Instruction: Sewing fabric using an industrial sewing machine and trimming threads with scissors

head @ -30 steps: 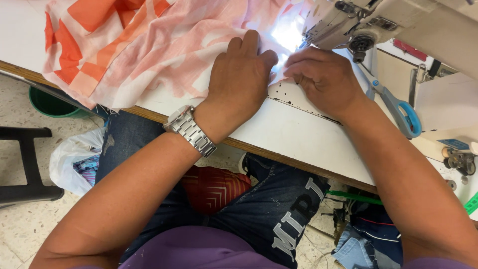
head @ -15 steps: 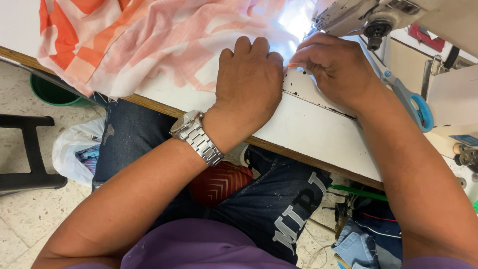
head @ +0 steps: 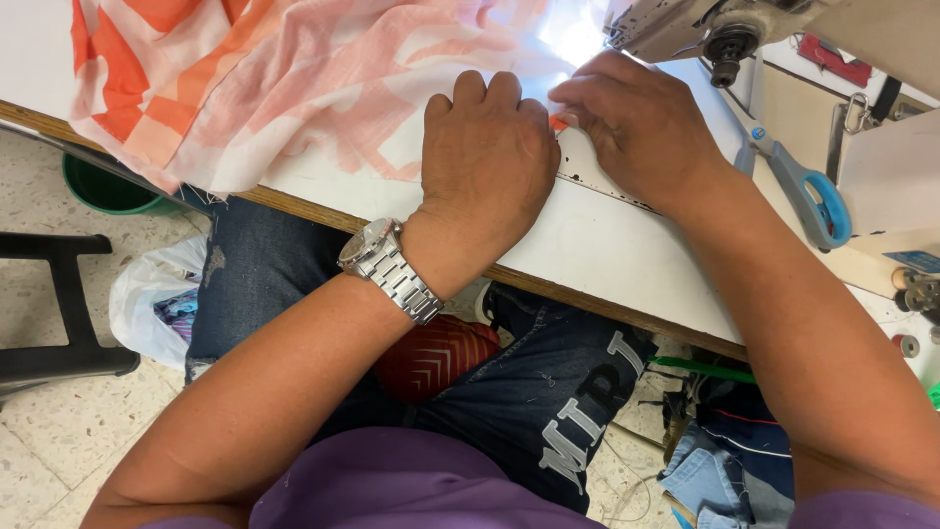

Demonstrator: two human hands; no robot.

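A thin orange, pink and white patterned fabric (head: 284, 88) lies spread over the white sewing table (head: 607, 245). My left hand (head: 490, 162), with a metal watch on its wrist, presses flat on the fabric's near edge. Beside it my right hand (head: 632, 122) pinches the fabric edge with its fingertips, just in front of the sewing machine head (head: 705, 29). The needle area is washed out by the machine's bright lamp.
Blue-handled scissors (head: 808, 191) lie on the table right of my right hand. A green bucket (head: 103, 186), a white plastic bag (head: 157, 299) and a black stool leg (head: 69, 304) are on the tiled floor at left. Denim scraps (head: 725, 460) lie under the table.
Both hands have stayed on the fabric edge by the needle. My left hand has slid slightly closer to my right hand, and the view has shifted a little.
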